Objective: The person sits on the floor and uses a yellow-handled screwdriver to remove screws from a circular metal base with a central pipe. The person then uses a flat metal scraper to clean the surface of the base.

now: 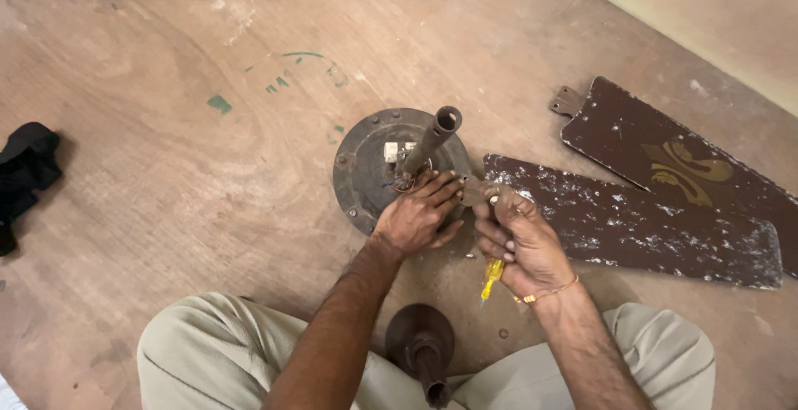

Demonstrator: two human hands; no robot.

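Ceiling-fan motor housing (366,169), a round dark metal disc with a rusty down-rod (431,140) slanting up from its middle, lies flat on the worn brown wooden floor (183,211) just ahead of the person's knees. Nearest the camera, between the legs in beige trousers (208,348), a dark brown bell-shaped metal canopy (420,348) stands on the floor. Beyond it, the left hand (416,215) rests palm down on the housing's near edge, fingers spread and pressing on the metal beside the rod's foot; it grips nothing. The right hand (519,244), a thin bracelet at its wrist, is closed around a yellow-handled screwdriver (492,277), whose handle sticks out below the palm; its tip is hidden by the fingers, at the bracket where a blade meets the housing. That dusty dark brown fan blade (632,223), speckled with white, stretches away to the right from the housing. Just behind it a second brown blade with a gold ornament (682,165) lies loose, near a pale wall (715,11). Far left, a black cloth (25,173) lies well apart.
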